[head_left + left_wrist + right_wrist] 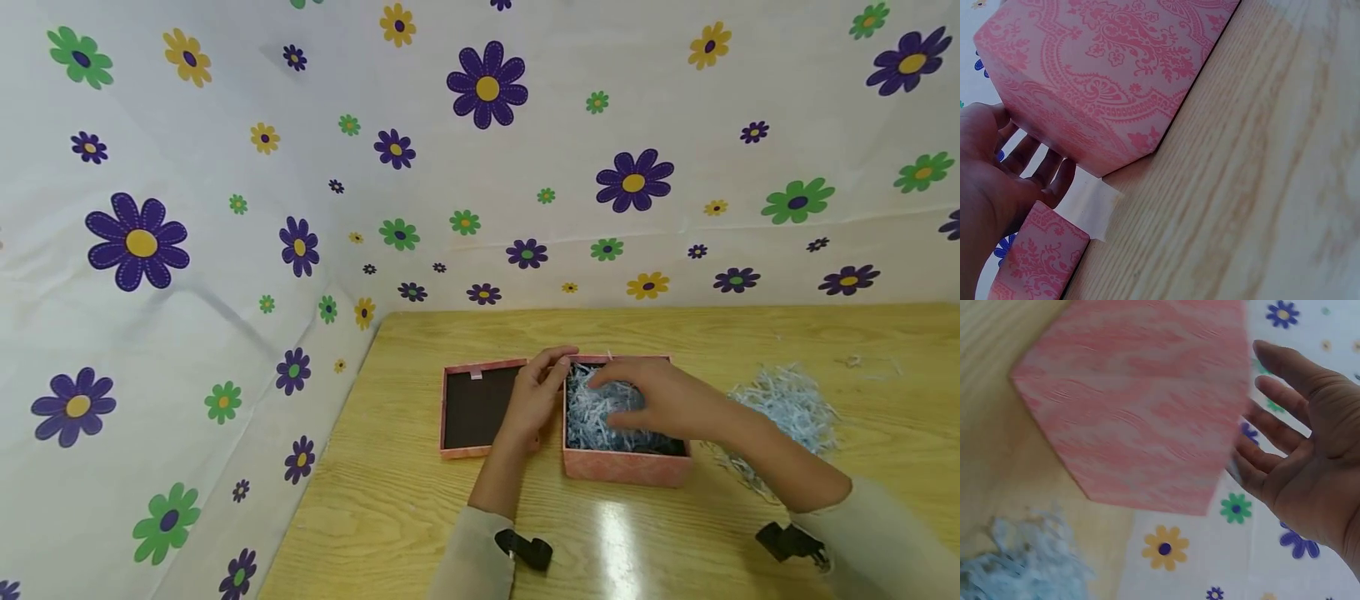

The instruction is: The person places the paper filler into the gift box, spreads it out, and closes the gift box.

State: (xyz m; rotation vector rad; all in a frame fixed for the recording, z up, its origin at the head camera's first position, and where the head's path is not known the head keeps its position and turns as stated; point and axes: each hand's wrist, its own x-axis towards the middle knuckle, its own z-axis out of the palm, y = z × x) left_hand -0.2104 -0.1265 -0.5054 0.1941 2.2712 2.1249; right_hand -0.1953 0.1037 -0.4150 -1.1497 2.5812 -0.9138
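A pink patterned box point(627, 468) stands uncovered on the table, filled with pale blue paper shreds point(592, 412). My left hand point(536, 396) is at the box's left side, fingertips against its outer wall and the thumb near the rim. In the left wrist view, the fingers of my left hand point(1004, 159) lie along the patterned side, slightly bent. Over the box's opening hovers my right hand point(656, 398), thumb and fingers spread apart above the shreds. The right wrist view has the right hand point(1310, 437) with loosely bent fingers and nothing gripped; the box wall partly hides the fingertips.
Left of the box lies its lid point(476, 408), dark inside facing up, with a small light tab at its back edge. To the right sits a loose pile of pale blue paper shreds point(787, 408). A flower-printed cloth point(555, 167) hangs behind the wooden table point(390, 500).
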